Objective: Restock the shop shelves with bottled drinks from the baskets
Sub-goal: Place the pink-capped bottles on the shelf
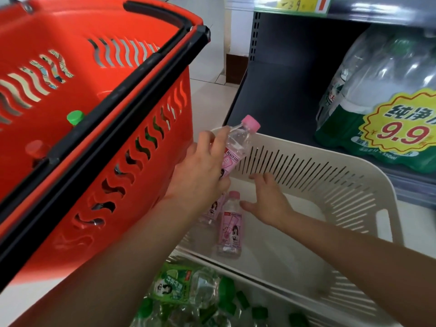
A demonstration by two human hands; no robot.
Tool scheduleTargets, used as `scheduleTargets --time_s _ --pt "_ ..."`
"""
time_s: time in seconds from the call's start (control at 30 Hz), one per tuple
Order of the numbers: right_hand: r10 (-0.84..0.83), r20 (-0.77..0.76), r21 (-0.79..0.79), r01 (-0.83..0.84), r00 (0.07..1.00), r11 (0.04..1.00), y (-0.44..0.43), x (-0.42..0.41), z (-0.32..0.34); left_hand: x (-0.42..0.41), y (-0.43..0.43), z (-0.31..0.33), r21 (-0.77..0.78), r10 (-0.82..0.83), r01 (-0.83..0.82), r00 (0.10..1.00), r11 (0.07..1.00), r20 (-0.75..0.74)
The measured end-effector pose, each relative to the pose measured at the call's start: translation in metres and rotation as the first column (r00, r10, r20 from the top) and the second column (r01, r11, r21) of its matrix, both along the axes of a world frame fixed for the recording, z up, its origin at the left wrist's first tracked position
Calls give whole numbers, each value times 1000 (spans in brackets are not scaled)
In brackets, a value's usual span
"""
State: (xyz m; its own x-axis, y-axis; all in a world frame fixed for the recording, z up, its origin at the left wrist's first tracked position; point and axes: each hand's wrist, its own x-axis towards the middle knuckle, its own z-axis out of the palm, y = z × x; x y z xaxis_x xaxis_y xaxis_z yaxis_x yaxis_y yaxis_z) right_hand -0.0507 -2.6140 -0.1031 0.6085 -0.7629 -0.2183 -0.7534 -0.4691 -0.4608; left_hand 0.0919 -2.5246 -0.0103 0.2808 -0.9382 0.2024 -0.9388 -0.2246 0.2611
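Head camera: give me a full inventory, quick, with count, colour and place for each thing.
shopping basket: one, red, black handles, left.
slotted basket: one, cream, centre.
peach soda bottles: three, pink caps; two in the cream basket, one held.
green-label bottles: several, bottom, in another basket.
water multipack: one, clear and green, shelf right.
shelf: one, dark grey, top right.
left hand: grips one of the peach soda bottles.
right hand: open, over the cream basket.
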Motion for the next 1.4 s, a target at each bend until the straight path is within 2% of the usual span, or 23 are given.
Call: scheduleTargets --time_s 0.07,0.17,0.23,0.4,0.57,0.67,0.77,1.03,1.2,1.4 --pt "-53 -95 208 72 994 976 3 8 -12 0 -1 3 -7 7 -7 1000 1000 20" --pt "-32 -150 351 83 988 933 8 21 -32 0 -1 4 -7 12 -12 999 1000 51" --pt "-16 -149 379 72 989 923 12 29 -42 1 0 2 -8 17 -17 998 1000 62" --pt "42 -165 287 7 985 958 22 38 -53 2 3 -4 6 7 -7 996 1000 86" --pt "16 -130 430 41 991 902 22 34 -57 3 4 -4 36 2 -4 997 999 71" --pt "81 -186 373 -6 979 928 24 28 -50 3 4 -3 52 -3 -1 997 999 82" --pt "77 -191 269 -23 978 963 27 17 -39 3 3 -1 60 -9 3 996 998 89" --pt "124 -36 -7 -124 992 992 23 -19 11 3 -3 8 53 6 -8 999 999 39" --pt "227 -43 -147 -230 973 962 13 -38 47 -4 -6 18 36 33 -33 999 999 -3" --pt "171 102 -181 -151 980 972 -1 -58 102 -24 -9 45 31 30 -27 996 999 -89"
